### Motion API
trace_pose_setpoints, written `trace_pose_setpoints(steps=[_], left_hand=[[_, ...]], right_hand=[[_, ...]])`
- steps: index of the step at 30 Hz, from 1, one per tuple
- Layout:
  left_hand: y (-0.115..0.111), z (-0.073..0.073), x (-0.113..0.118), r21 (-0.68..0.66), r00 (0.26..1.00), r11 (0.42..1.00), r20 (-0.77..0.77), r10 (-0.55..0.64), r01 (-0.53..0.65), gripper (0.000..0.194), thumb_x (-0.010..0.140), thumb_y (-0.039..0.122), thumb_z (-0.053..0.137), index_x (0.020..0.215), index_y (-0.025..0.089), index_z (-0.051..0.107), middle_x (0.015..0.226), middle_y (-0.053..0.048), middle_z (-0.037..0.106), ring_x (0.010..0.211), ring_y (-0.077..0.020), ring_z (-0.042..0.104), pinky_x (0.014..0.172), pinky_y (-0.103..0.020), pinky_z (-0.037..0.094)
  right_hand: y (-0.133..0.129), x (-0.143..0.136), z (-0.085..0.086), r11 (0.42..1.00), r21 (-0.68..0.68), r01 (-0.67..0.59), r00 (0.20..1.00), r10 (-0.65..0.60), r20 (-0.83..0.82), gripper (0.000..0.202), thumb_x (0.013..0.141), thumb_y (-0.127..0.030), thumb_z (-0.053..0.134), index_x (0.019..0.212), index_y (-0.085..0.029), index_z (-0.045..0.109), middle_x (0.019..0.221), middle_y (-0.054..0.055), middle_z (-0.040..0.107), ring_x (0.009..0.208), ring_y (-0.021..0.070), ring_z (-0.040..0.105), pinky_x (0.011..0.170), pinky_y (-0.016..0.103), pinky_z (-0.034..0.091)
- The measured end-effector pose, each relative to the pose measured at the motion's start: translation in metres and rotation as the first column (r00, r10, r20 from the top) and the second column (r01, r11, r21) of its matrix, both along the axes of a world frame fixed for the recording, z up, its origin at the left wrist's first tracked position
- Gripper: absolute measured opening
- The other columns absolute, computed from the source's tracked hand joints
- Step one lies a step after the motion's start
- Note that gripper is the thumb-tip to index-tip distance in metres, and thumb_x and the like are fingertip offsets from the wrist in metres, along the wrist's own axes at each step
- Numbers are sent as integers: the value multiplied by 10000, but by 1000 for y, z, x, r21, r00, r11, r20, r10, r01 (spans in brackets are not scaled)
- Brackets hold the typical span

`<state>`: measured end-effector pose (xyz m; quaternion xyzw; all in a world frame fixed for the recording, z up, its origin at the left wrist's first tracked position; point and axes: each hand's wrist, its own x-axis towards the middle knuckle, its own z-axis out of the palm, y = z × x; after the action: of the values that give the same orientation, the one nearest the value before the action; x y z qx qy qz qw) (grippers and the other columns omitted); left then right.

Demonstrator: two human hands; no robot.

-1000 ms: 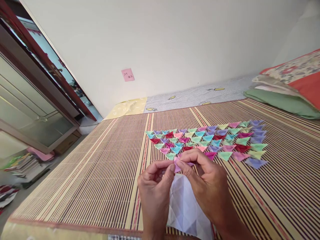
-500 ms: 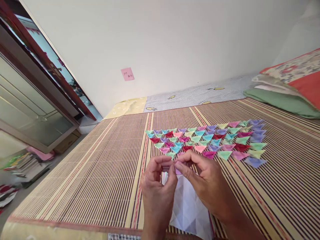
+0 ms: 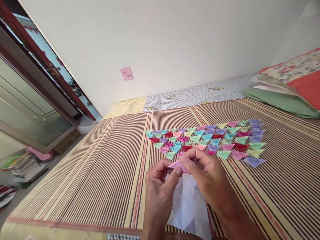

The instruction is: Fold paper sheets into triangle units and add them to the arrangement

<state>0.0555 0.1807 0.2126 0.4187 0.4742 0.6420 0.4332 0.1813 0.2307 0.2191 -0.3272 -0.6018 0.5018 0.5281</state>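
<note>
Between both hands is a small folded piece of pink paper (image 3: 178, 165), pointed at its left end. My left hand (image 3: 161, 190) pinches its lower left part between thumb and fingers. My right hand (image 3: 203, 173) grips its right side, the thumb lying on the front. Part of the paper is hidden behind the fingers. Below the hands, a creased white sheet (image 3: 188, 206) lies on the striped mat. Just beyond them, many small folded paper triangles (image 3: 223, 154) in several colours are laid out in rows.
A striped bamboo mat (image 3: 100, 173) covers the bed. A green cushion (image 3: 277, 100) and a red floral pillow (image 3: 305, 80) lie at the far right. A pink note (image 3: 127, 73) is stuck on the white wall. On the left are a glass-panelled door (image 3: 30, 103) and a pile of books (image 3: 22, 166).
The pink paper, mostly covered before, now shows a long pointed edge. My left hand has shifted slightly right and its thumb has moved onto the paper's front.
</note>
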Motion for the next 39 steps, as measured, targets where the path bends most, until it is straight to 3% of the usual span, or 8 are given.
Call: trace_pose_setpoints(steps=[9, 13, 18, 22, 27, 32, 35, 39], left_hand=[[1, -1, -4, -71, 997, 994, 18, -78, 79, 197, 813, 330, 857, 778, 166, 753, 716, -8, 664, 680, -133, 565, 654, -238, 443], [2, -5, -8, -75, 1000, 997, 19, -7, 8, 225, 823, 334, 838, 709, 162, 748, 668, -12, 652, 656, -130, 532, 637, -234, 416], [6, -10, -12, -27, 979, 997, 189, 81, -77, 194, 829, 328, 835, 724, 179, 766, 657, 21, 561, 662, -115, 469, 660, -219, 398], [6, -8, -11, 1, 962, 998, 266, 54, -57, 154, 796, 311, 859, 749, 177, 799, 681, 14, 577, 684, -118, 475, 687, -224, 419], [5, -5, -9, 14, 972, 998, 231, 53, -57, 171, 804, 328, 853, 770, 167, 806, 693, 3, 615, 690, -123, 509, 699, -232, 441], [8, -6, -8, 7, 964, 1000, 265, 13, -16, 230, 830, 362, 828, 759, 147, 785, 667, -12, 641, 665, -125, 548, 684, -234, 460], [9, -8, -8, 5, 949, 998, 310, 50, -55, 215, 812, 350, 842, 769, 150, 777, 659, -9, 654, 636, -120, 553, 656, -229, 465], [6, -9, -10, 36, 977, 995, 198, 85, -94, 205, 875, 347, 789, 783, 164, 774, 678, -10, 667, 655, -129, 572, 683, -243, 479]], right_hand=[[0, -1, 0, 996, -37, -87, 996, 88, 18, 251, 910, -348, 704, 715, -193, 678, 669, -16, 615, 641, 132, 576, 595, 247, 466], [2, -1, -2, 987, -92, -130, 991, 130, -6, 347, 961, -433, 638, 708, -195, 635, 649, -20, 572, 616, 133, 526, 573, 258, 433], [5, 2, -1, 987, 25, -161, 975, 155, 160, 255, 949, -397, 683, 779, -208, 657, 724, -21, 595, 678, 140, 529, 620, 267, 421], [2, -2, 3, 985, 120, -127, 972, 100, 214, 303, 981, -367, 639, 722, -210, 634, 670, -25, 584, 639, 137, 512, 599, 271, 403], [-2, -2, 3, 984, 171, -48, 965, 1, 263, 322, 980, -358, 630, 697, -207, 596, 641, -25, 582, 603, 137, 511, 547, 268, 379], [-3, 2, -1, 941, 339, 13, 943, -124, 309, 307, 1016, -298, 579, 724, -204, 574, 675, -22, 572, 629, 134, 524, 585, 271, 400], [-2, 3, 0, 926, 377, -2, 942, -124, 311, 295, 1029, -266, 544, 743, -205, 577, 699, -18, 583, 647, 136, 541, 604, 272, 413], [1, 6, 3, 949, 312, -41, 940, -69, 333, 297, 1023, -302, 560, 741, -213, 592, 671, -26, 587, 609, 133, 531, 570, 267, 410]])
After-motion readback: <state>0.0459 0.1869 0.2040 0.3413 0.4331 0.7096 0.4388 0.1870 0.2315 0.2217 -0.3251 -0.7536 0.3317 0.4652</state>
